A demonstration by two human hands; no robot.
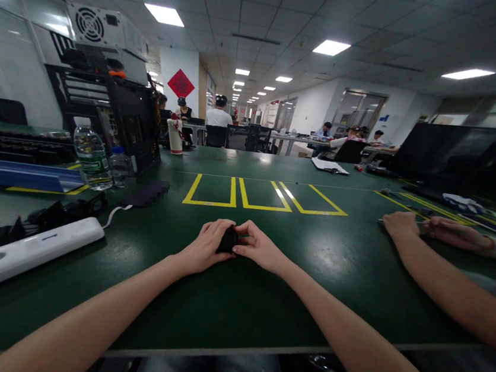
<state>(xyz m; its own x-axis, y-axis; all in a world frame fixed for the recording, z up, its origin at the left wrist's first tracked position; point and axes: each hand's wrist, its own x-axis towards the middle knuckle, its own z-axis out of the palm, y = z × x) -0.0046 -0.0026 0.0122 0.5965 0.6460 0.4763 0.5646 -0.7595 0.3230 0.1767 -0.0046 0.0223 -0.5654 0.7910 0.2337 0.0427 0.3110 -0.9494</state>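
Between my two hands is a small black block-like object (228, 241), low over the green tabletop; its exact kind I cannot make out. My left hand (208, 243) wraps round its left side, the fingers covering much of it. From the right, my right hand (260, 247) grips it with thumb and fingertips. Whether the object touches the table is hidden by the hands. Just beyond the hands, yellow tape outlines (210, 204) mark the tabletop.
On the left lie a white power strip (38, 252), black cables, a water bottle (91, 156) and an open computer case (134, 116). At right, another person's hands (405, 223) rest on the table (329, 297). A clipboard (329, 166) lies farther back.
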